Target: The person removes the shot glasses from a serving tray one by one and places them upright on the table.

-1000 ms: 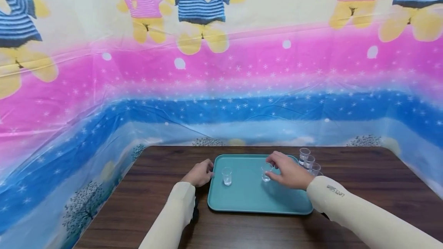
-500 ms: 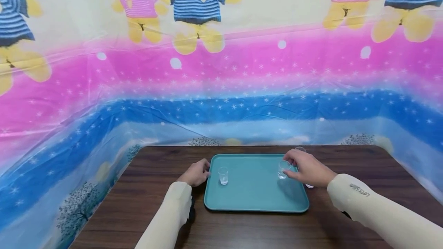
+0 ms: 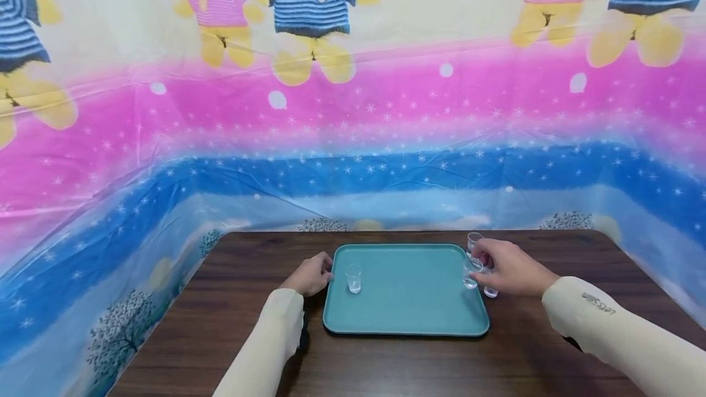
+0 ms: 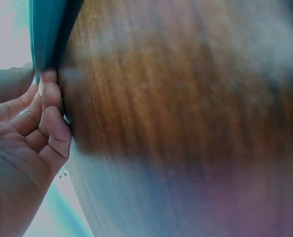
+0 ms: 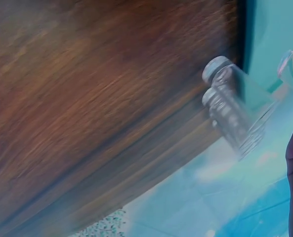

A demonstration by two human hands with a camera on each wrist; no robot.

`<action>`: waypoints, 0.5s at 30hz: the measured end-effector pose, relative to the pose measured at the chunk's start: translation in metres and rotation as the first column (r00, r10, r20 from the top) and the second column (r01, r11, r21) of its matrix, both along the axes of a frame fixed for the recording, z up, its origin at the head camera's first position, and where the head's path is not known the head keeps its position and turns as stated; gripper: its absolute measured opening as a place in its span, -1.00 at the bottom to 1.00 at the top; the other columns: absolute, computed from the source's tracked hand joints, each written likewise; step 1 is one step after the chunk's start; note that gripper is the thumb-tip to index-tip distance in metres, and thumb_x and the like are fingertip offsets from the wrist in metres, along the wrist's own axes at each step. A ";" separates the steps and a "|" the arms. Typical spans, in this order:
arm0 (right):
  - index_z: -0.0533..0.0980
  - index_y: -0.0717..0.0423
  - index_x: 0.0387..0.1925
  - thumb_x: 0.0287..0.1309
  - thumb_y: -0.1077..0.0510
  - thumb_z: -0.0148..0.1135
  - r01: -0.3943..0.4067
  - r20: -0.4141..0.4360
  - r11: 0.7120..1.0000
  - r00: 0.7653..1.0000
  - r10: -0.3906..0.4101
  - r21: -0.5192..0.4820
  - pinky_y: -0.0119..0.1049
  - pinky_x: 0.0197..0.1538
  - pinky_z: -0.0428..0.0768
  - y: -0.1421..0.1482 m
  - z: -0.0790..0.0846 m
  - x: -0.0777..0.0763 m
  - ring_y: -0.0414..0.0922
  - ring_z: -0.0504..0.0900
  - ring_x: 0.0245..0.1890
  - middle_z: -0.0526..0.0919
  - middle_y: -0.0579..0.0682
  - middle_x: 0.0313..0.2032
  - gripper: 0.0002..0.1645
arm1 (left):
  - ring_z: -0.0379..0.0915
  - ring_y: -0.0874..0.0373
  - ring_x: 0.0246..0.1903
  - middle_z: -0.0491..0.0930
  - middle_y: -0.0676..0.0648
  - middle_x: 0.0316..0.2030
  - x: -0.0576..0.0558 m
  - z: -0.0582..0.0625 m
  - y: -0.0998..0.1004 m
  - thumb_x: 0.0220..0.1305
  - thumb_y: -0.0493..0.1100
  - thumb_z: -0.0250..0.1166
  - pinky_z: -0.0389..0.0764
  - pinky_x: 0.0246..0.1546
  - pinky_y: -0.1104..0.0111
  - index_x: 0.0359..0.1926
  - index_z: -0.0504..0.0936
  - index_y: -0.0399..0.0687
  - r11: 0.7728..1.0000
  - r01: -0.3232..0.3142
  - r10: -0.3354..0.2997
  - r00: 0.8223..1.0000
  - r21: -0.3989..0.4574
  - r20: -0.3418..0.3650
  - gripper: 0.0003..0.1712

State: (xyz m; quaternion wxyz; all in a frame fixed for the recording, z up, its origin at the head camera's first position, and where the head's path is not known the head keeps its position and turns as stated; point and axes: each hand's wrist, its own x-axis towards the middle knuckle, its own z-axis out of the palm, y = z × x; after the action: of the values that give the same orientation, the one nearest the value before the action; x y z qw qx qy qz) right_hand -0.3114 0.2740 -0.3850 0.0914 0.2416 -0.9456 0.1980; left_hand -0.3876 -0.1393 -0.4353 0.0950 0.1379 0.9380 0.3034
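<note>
My left hand [image 3: 310,274] holds the left rim of a teal tray [image 3: 408,318]. In the left wrist view the thumb [image 4: 10,84] lies over the rim, with curled fingers [image 4: 52,106] against its side and underside. Over the tray's right edge, my right hand [image 3: 513,269] pinches a small clear shot glass [image 3: 470,276] between thumb and fingers. Another shot glass [image 3: 353,280] stands upright on the tray's left part. Right of the tray, a shot glass [image 3: 474,241] and a second one [image 3: 490,290] stand on the table, partly hidden by the right hand.
The dark wooden table [image 3: 248,323] extends around the tray. Behind it hangs a printed cloth [image 3: 342,170] with teddy bears and snowflakes. In the right wrist view, two clear glasses [image 5: 247,91] stand close together beside the tray's edge.
My right hand has moved right with the shot glass, from over the tray's right-centre to its right edge. The left hand stays at the left rim. The head view has shifted slightly.
</note>
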 end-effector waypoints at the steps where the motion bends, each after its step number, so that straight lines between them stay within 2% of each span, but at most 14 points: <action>1: 0.49 0.06 -0.22 0.03 0.08 0.40 0.000 0.005 1.000 1.000 0.000 -0.003 -0.29 -0.39 0.47 0.003 0.000 0.001 -0.19 0.43 -0.45 0.49 -0.11 -0.41 -0.69 | 0.48 0.07 -0.23 0.50 -0.12 -0.23 0.000 0.000 0.000 0.37 -0.26 0.14 0.52 -0.30 0.22 0.05 0.41 -0.21 1.000 0.000 0.000 1.000 0.001 0.001 -0.73; 11: 0.52 0.09 -0.18 -0.02 0.14 0.41 -0.004 0.005 1.000 1.000 0.004 0.017 -0.33 -0.39 0.49 0.023 -0.005 0.013 -0.24 0.44 -0.45 0.51 -0.12 -0.39 -0.66 | 0.47 0.07 -0.24 0.49 -0.14 -0.20 0.001 0.005 0.003 0.38 -0.25 0.12 0.50 -0.30 0.22 0.09 0.40 -0.20 1.000 -0.019 0.019 1.000 -0.023 0.009 -0.71; 15: 0.51 0.05 -0.27 -0.06 0.14 0.43 -0.006 0.016 1.000 1.000 0.006 0.023 -0.34 -0.44 0.45 0.029 -0.008 0.017 -0.28 0.41 -0.50 0.47 -0.18 -0.47 -0.70 | 0.47 0.07 -0.23 0.49 -0.13 -0.19 0.002 0.003 0.003 0.38 -0.24 0.13 0.51 -0.29 0.22 0.09 0.40 -0.19 0.999 -0.030 0.030 0.999 -0.034 0.018 -0.71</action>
State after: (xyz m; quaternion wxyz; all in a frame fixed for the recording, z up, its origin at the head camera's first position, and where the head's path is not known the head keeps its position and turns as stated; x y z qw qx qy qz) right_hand -0.2945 0.3031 -0.3926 0.0806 0.2438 -0.9478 0.1892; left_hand -0.3858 -0.1360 -0.4320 0.1015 0.1193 0.9440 0.2903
